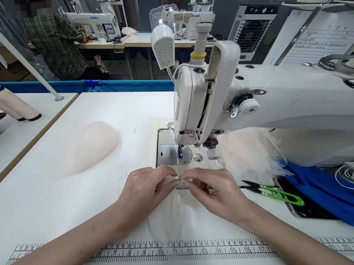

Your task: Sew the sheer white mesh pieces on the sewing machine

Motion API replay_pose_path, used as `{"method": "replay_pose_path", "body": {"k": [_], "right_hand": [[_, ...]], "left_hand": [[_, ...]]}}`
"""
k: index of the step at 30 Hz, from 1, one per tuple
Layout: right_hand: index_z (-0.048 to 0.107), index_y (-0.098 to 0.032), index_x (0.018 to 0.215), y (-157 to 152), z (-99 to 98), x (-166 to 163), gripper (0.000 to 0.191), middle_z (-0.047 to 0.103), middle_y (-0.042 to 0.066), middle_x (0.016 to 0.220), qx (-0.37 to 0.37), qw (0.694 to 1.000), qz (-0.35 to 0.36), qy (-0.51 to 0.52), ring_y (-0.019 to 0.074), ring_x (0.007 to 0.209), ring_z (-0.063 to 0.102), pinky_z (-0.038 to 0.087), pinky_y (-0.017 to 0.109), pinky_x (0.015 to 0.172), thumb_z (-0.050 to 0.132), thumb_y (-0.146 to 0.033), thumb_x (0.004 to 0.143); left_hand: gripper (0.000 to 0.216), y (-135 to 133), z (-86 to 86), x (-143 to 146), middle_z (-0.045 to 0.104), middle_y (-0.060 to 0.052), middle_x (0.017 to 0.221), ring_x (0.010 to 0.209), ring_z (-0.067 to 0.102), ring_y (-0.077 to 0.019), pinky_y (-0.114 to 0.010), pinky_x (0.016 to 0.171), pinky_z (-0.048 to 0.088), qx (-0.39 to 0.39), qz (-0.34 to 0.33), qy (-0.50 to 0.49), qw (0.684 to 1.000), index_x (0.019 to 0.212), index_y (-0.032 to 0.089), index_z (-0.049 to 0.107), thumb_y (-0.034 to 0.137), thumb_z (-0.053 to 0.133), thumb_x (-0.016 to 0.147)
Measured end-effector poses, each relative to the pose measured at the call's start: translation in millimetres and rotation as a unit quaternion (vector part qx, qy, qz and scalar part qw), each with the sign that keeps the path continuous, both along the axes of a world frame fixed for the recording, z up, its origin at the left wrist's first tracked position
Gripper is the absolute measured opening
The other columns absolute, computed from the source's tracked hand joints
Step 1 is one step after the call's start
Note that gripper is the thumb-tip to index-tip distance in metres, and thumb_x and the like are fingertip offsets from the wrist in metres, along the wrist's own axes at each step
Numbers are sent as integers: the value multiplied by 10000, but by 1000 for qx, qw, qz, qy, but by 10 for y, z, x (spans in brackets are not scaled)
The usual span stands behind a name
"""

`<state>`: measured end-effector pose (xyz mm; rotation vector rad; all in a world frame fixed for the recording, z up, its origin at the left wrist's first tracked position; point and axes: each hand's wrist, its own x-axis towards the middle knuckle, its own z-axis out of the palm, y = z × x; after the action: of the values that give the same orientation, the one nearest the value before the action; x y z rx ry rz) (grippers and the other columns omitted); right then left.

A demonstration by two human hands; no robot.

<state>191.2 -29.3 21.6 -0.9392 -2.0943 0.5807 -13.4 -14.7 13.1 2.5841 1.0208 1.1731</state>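
My left hand (141,192) and my right hand (218,192) meet in front of the white sewing machine (224,96). Both pinch a small piece of thin, sheer pale fabric (178,184) between their fingertips. The fabric hangs down onto the white table (58,194) under my hands. The metal needle plate (171,154) lies just beyond my fingers, and the presser foot (180,152) stands over it.
A pale pink pile of fabric pieces (90,145) lies at the left, more sheer pieces (250,153) at the right. Green thread snips (276,193) and blue cloth (340,198) lie right of my hand. A printed ruler (178,250) runs along the front edge. Another person (54,44) sits behind.
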Motion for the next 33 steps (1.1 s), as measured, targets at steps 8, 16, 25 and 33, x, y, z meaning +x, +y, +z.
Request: {"method": "replay_pose_path", "body": {"k": [8,16,25,33], "right_hand": [[661,-85,1004,13,-13,87,168,589,-38,544,361,926,20,-110,79,462,477,346,240,425,609,-53,847],[692,-110,834,-8,74,109,66,592,-43,517,421,895,47,-142,67,448,483,323,240,412,661,-54,816],[727,-233,811,170,-118,-27,146,545,-69,520,-106,982,-130,-90,82,465,480,367,212,490,599,-174,848],[710,-245,747,239,-136,-56,151,543,-49,543,-110,972,-179,-108,118,565,522,408,257,622,610,-266,858]], "left_hand": [[179,-45,36,23,376,121,486,421,379,-55,-144,472,364,-30,-34,0,999,1107,160,564,187,456,967],[145,-67,34,-3,578,66,513,446,510,-65,-177,483,385,-70,-34,-6,997,811,184,668,188,557,906],[195,99,-47,79,579,78,543,454,483,-105,-347,716,418,-117,81,150,978,992,177,614,256,672,824],[163,-1,-57,71,684,-38,1066,1020,577,-210,-410,959,373,160,45,198,966,1029,183,644,135,603,879]]}}
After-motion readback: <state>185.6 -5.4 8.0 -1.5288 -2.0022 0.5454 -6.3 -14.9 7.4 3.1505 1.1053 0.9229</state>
